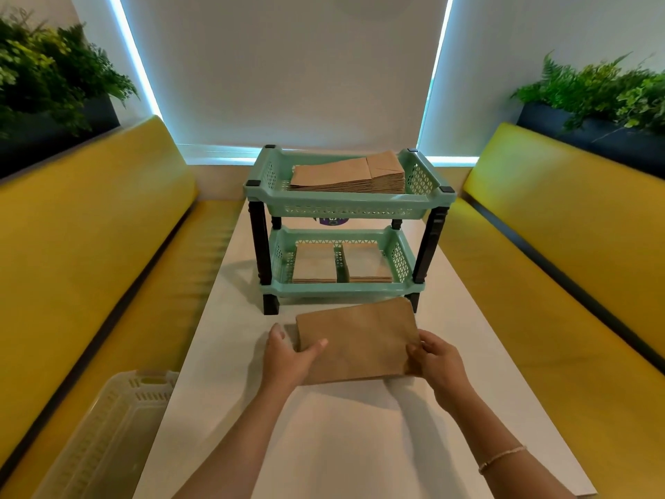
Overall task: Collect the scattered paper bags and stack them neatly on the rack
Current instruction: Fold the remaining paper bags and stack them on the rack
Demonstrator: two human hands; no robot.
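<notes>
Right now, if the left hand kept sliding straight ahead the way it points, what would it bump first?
Probably the rack: the left hand, gripping the paper bag, points toward the black foot. Depth is hard to judge.

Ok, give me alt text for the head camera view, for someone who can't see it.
Two hands, left hand and right hand, hold a flat brown paper bag over a white table, in front of a green two-tier rack. The rack's top tier holds a stack of bags; the lower tier holds two smaller stacks. Yellow benches flank the table.
</notes>
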